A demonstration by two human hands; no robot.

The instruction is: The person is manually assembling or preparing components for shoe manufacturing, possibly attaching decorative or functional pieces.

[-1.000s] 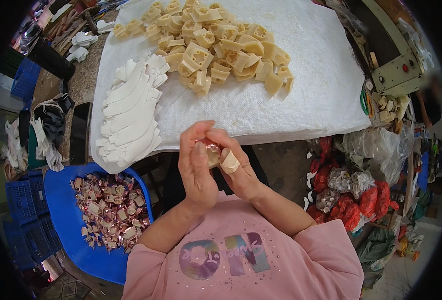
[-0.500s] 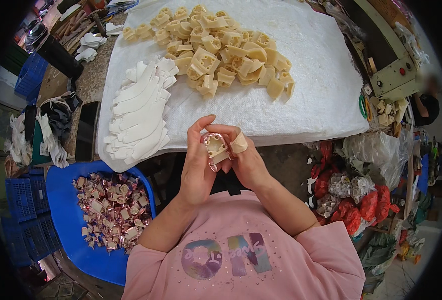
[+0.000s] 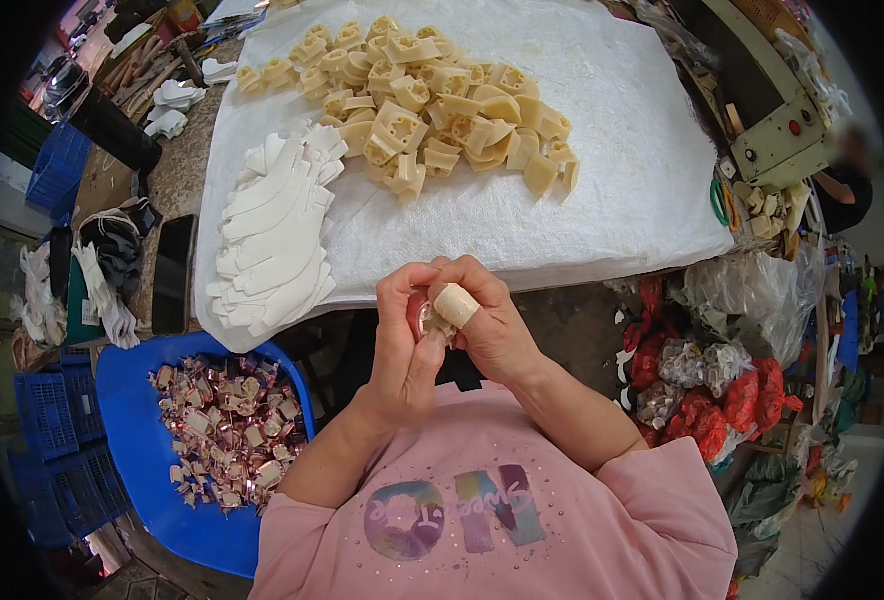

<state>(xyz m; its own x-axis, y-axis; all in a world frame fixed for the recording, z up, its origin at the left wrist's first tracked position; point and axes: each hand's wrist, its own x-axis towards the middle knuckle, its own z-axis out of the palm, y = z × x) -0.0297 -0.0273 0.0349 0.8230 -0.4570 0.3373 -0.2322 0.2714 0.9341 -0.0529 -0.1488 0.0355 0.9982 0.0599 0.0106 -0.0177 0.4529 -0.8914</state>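
Item, one small piece (image 3: 435, 324), cream with a shiny pinkish rim; located between the two hands, in front of the chest, just off the near edge of the white woven sheet (image 3: 522, 225); largely hidden by fingers; left hand (image 3: 402, 345), curled closed about its left side; right hand (image 3: 499, 325), fingers bent in and closed on it, a digit with cream wrapping (image 3: 455, 304) laid over it; step in hand, by judgement: pressing or fitting cream and shiny parts together; next move seems to call for steady opposed pressure and even seating; nearby: cream moulded pieces (image 3: 402, 130), heaped; blue basin (image 3: 130, 400), holding similar shiny pieces (image 3: 237, 425).
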